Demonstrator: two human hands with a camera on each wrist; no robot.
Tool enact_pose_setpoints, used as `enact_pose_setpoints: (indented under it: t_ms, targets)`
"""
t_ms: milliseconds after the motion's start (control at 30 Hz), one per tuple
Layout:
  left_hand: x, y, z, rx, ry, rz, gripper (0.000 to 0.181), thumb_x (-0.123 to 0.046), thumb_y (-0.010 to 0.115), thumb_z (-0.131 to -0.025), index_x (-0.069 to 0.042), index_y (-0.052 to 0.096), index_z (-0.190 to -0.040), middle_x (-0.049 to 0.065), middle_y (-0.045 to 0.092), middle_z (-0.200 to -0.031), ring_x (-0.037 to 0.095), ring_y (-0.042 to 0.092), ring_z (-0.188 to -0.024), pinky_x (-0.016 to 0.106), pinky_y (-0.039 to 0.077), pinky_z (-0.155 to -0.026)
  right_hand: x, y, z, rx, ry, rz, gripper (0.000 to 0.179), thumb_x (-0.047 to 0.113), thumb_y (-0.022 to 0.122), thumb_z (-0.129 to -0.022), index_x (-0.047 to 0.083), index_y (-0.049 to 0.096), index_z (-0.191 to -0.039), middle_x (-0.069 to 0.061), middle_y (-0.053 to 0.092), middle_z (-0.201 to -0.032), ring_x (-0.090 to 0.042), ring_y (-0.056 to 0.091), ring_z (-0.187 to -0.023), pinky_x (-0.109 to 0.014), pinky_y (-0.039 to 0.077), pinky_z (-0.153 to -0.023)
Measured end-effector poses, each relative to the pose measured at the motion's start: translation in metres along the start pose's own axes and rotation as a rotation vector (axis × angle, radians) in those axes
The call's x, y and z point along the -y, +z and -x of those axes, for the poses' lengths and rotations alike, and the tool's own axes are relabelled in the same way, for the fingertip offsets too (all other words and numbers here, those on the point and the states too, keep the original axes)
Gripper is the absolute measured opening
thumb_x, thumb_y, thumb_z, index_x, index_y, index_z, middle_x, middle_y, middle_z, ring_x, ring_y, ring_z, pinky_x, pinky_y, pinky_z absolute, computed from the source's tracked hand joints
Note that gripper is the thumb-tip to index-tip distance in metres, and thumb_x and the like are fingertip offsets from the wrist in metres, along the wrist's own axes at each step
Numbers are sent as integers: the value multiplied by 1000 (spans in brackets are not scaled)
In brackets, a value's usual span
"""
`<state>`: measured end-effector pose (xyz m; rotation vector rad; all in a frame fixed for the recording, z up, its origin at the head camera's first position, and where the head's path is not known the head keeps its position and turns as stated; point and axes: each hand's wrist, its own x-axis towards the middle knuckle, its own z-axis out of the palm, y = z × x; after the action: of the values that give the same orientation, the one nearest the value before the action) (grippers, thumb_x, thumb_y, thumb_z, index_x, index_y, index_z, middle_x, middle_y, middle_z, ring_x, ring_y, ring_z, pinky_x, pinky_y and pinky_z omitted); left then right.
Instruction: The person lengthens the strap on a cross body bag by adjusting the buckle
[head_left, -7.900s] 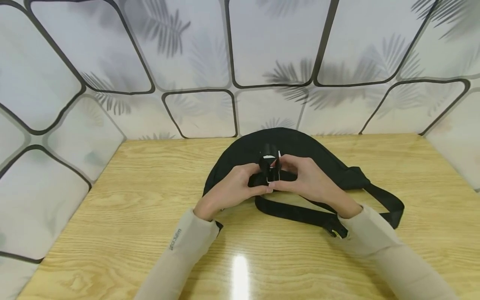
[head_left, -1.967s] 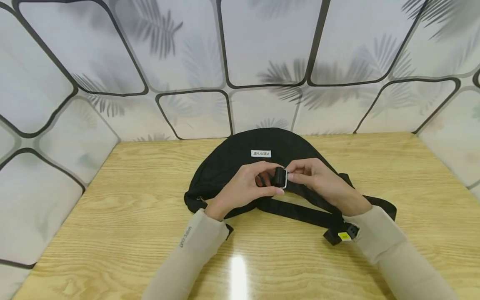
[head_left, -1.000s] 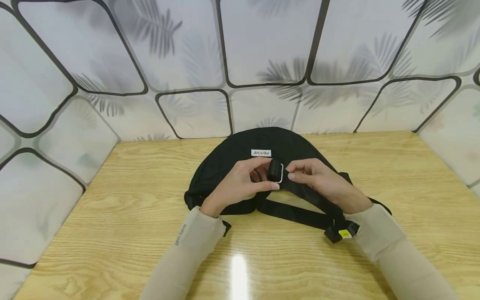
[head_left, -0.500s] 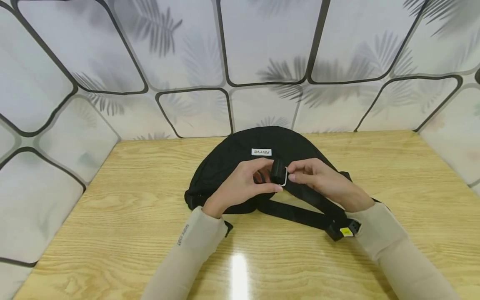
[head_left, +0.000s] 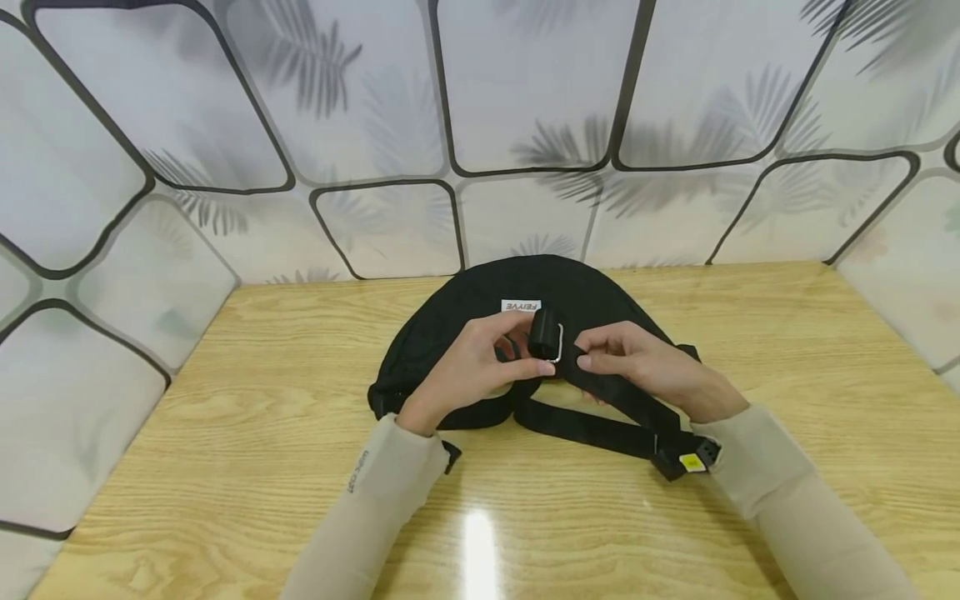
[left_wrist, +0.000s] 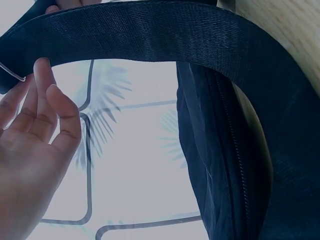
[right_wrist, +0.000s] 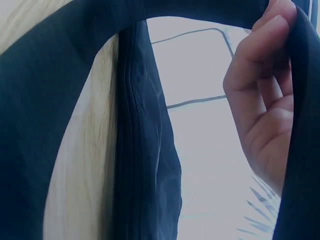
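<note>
Holding a black rolled piece [head_left: 543, 335] between thumb and fingers, the left hand [head_left: 474, 358] is positioned over the front of the black bag [head_left: 465, 312]. 1 silver metal loop [head_left: 560, 343] stands at the right edge of that piece. The right hand [head_left: 637, 365] pinches the black strap [head_left: 618, 396] between thumb and fingers, near the loop but apart from it; the right wrist view confirms this hold.

The bag lies on the wooden table [head_left: 225, 458], its curved side towards the patterned wall [head_left: 532, 221]. 1 white label [head_left: 521, 306] on the bag reads FEIYVE, inverted, its lower edge just beside the left hand's fingers. The left wrist view shows the strap arching across the top and 1 zipper [left_wrist: 232, 130] along the bag.

Both sleeves [head_left: 795, 500] are beige; lettering on the left one is unclear. 1 yellow patch [head_left: 692, 462] shows just beside the right cuff.
</note>
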<state>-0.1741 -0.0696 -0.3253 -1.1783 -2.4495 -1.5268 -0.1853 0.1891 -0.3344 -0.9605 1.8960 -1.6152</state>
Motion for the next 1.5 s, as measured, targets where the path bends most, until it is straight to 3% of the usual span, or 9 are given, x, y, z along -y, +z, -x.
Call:
enact_pose_setpoints:
  t_ms: [200,400,533,700,1033,1300,1500]
  targets:
    - [1,4,0,26,-11,7,39,-12,79,-90,-4,67,-126,1,69,-102,17,62,-86,30,51,-78,3,6,-1,-46,-10,-38,17,-1,49,-104,-10,59,-93,-4,68,-72,-14,63,-61,-27,55,-61]
    - [2,11,0,56,-7,8,37,-13,80,-90,-4,67,-124,1,68,-100,12,61,-85,29,50,-77,8,13,-2,-75,-19,-89,17,-3,48,-104,-15,53,-93,-8,69,-75,-16,65,-65,-28,56,-62]
    - [1,10,-1,55,9,1,36,-13,80,-90,-5,67,-122,0,68,-99,13,62,-85,29,50,-77,8,12,-1,-78,-3,-96,17,-2,48,-104,-10,57,-93,-8,68,-76,-16,65,-66,-28,55,-62]
    - [0,4,0,32,12,-6,34,-14,80,-90,-5,68,-121,-1,67,-97,13,61,-85,29,51,-78,5,8,0,-61,6,-113,17,0,49,-105,0,64,-98,-8,69,-79,-16,67,-69,-27,55,-64]
    - [0,-6,2,-31,-10,10,30,-10,80,-89,-3,69,-115,0,67,-95,13,61,-85,31,52,-79,0,2,2,-29,-13,-109,14,-1,49,-104,-5,62,-100,-8,70,-77,-15,66,-69,-27,56,-67]
    - [1,0,0,13,-17,9,29,-12,79,-90,-3,68,-116,1,68,-97,11,61,-84,30,52,-78,2,6,2,-73,-60,-96,19,-5,48,-103,3,65,-96,-2,68,-74,-19,66,-68,-29,55,-65]
    - [1,10,-1,53,-18,16,22,-13,80,-90,-4,67,-105,0,67,-92,7,60,-81,29,51,-77,7,11,1,-89,-73,-98,23,-5,48,-103,6,67,-96,-2,68,-77,-14,64,-68,-28,53,-64]
